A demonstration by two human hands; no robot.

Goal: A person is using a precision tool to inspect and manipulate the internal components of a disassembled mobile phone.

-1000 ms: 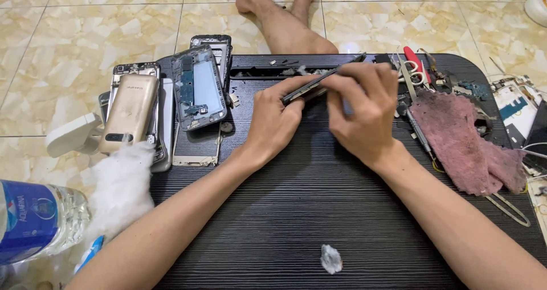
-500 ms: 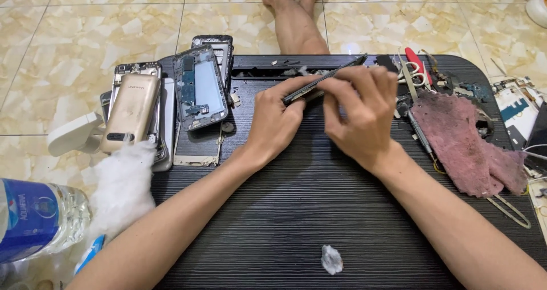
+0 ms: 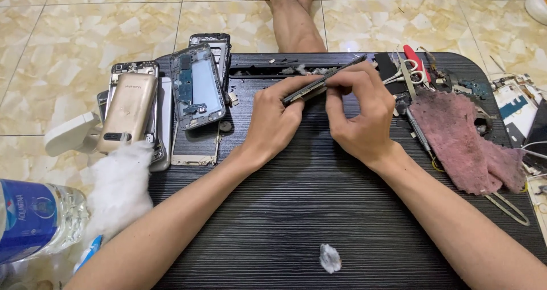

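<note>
- Step in hand, as I read it: edge work on a thin dark phone part [image 3: 322,82], a frame or screen panel, held edge-on above the black desk [image 3: 296,210] near its far side.
- Left hand [image 3: 273,122]: grip closed on the lower left end of the part, thumb on top, fingers curled under. Heel of the hand rests on the desk.
- Right hand [image 3: 359,113]: grip closed too, thumb and forefinger pinching the part's upper edge around mid-length. Can't tell if there's a pick or tool in that pinch; too small to see.
- Part is tilted, right end higher, pointing toward the scissors [image 3: 411,70] with red handles.
- Around it: stack of stripped phones [image 3: 196,87] and a gold phone back [image 3: 126,110] at the left edge of the desk, white cotton wad [image 3: 119,190] below them, pink rag [image 3: 464,139] on the right over a screwdriver, small cotton scrap [image 3: 329,258] near the front edge. Plastic water bottle [image 3: 34,218] on the floor, far left.
- Next move, my judgement: left hand steadies, right pinch slides or pries along the edge. Needs light force, since a thin panel will likely flex or crack if twisted.
- Debris along the far groove of the desk suggests residue is coming off; rag and cotton are within reach.
</note>
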